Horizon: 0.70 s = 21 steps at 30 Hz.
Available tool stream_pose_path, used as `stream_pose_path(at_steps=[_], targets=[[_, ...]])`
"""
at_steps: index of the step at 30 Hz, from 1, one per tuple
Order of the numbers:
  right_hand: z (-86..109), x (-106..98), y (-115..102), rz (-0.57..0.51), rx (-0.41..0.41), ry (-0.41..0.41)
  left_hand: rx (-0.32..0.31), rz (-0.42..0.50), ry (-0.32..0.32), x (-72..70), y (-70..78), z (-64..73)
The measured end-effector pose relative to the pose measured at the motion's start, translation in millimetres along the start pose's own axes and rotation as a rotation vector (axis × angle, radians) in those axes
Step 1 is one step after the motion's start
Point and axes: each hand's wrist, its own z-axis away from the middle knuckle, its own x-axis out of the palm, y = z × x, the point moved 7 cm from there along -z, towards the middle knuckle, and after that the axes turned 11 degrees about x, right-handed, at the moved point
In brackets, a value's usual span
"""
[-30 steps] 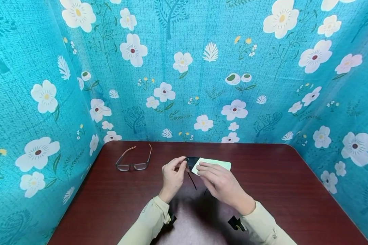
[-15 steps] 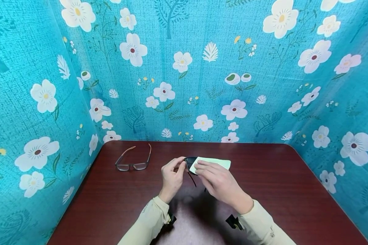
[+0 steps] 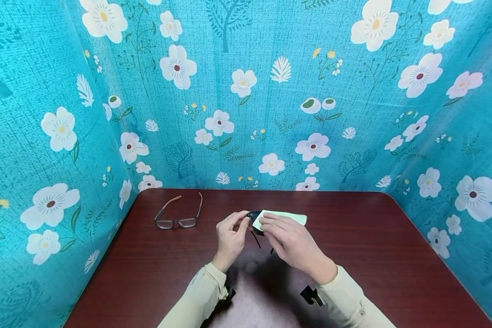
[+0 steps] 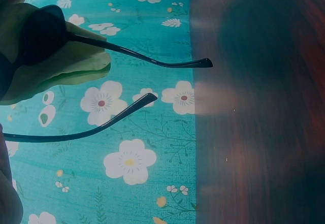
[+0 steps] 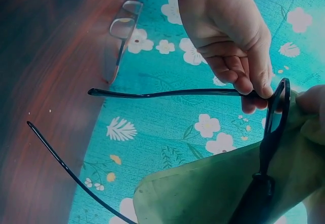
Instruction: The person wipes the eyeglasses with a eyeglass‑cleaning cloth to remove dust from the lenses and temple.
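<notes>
Black sunglasses (image 3: pixel 253 217) are held up over the table's middle, their temples unfolded and pointing back toward the person. My left hand (image 3: pixel 231 234) pinches them at one hinge, clearest in the right wrist view, where thumb and fingers meet beside the lens rim (image 5: pixel 287 99). A pale green cloth (image 3: pixel 287 217) lies over the front of the other lens. My right hand (image 3: pixel 297 243) grips the cloth, its fingers pressing it against the lens; its thumb is mostly hidden in the head view. In the left wrist view a dark lens (image 4: pixel 44 33) shows against the cloth.
A second pair of glasses (image 3: pixel 176 223), clear-lensed with brownish temple tips, lies unfolded at the table's back left. The dark red wooden table (image 3: pixel 352 218) ends at a blue floral curtain (image 3: pixel 250 150) behind and at both sides.
The right hand and cloth have shifted slightly left, so the cloth covers more of the dark lens. The sunglasses have tilted a little; the left hand stays nearly still.
</notes>
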Motion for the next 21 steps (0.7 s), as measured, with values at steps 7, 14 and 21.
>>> stream_pose_path(at_steps=[7,14,21], targets=[[-1.1,0.4,1.1,0.028,0.019,0.007,0.061,-0.016,-0.017,1.6,3.1,0.5],[-0.8,2.1,1.7,0.044,0.032,0.003,0.075,-0.016,-0.018,2.2,3.8,1.2],[-1.7,2.9,-0.2,0.069,0.015,0.007,0.080,0.001,-0.023,2.7,3.9,1.2]])
